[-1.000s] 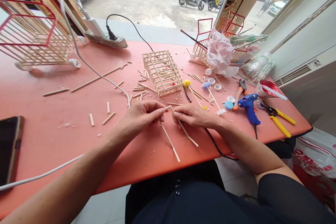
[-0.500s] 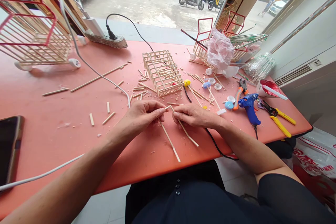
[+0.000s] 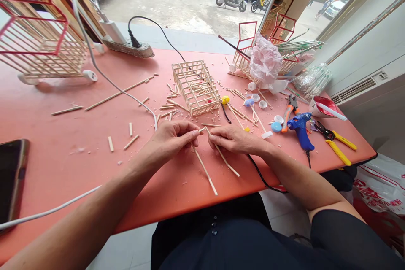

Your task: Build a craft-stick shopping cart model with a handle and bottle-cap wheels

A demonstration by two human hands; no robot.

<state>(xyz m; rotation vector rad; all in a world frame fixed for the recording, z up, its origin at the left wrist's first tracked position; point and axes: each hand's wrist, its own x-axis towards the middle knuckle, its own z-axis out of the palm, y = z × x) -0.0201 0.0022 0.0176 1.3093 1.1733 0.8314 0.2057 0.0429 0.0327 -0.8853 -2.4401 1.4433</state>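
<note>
Near the table's front edge, my left hand (image 3: 180, 137) pinches thin pale wooden sticks; one long stick (image 3: 205, 171) slants down from its fingers toward the edge. Just to the right, my right hand (image 3: 229, 138) is closed on another pale stick (image 3: 227, 162), which bends near its lower end. A short piece between the fingertips meets the top of the right stick at an angle. Behind the hands stands a small box-shaped frame of wooden sticks (image 3: 198, 88), with short offcuts in and around it. The fingers partly hide the held ends.
A blue glue gun (image 3: 302, 133), yellow-handled pliers (image 3: 338, 147) and orange-handled cutters (image 3: 287, 116) lie right. A stick cart (image 3: 53, 57) and phone (image 3: 12, 177) are left. A white cable (image 3: 110, 82) crosses the pink table (image 3: 79, 135).
Both hands and the held sticks look the same as before. Outside the window, a person has appeared near the yellow bus and another has shifted slightly.
</note>
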